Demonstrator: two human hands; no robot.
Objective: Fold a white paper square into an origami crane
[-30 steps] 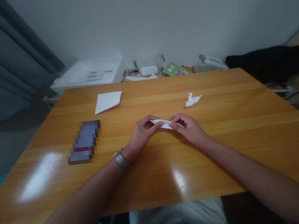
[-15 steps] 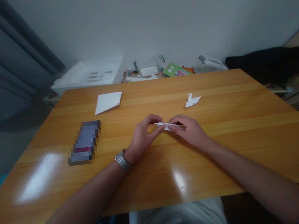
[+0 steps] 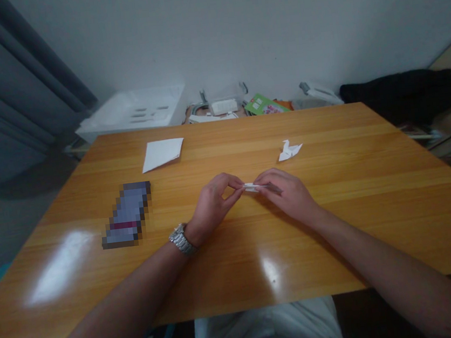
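Both my hands meet at the middle of the wooden table (image 3: 338, 232) over a small folded white paper piece (image 3: 252, 187). My left hand (image 3: 213, 205), a metal watch on its wrist, pinches the paper's left end between thumb and fingers. My right hand (image 3: 287, 194) has its fingers curled over the paper's right part, so only a narrow strip shows between the hands. The paper lies low, at or just above the tabletop.
A finished white origami bird (image 3: 288, 151) sits beyond my right hand. A folded white sheet (image 3: 162, 154) lies at the far left, and a blurred dark flat object (image 3: 127, 215) lies nearer on the left. Boxes, a green booklet (image 3: 265, 105) and dark cloth lie behind the table.
The visible paper has shrunk from a long strip to a short one as my hands drew closer and my right hand's fingers closed over it. Everything else on the table stayed put.
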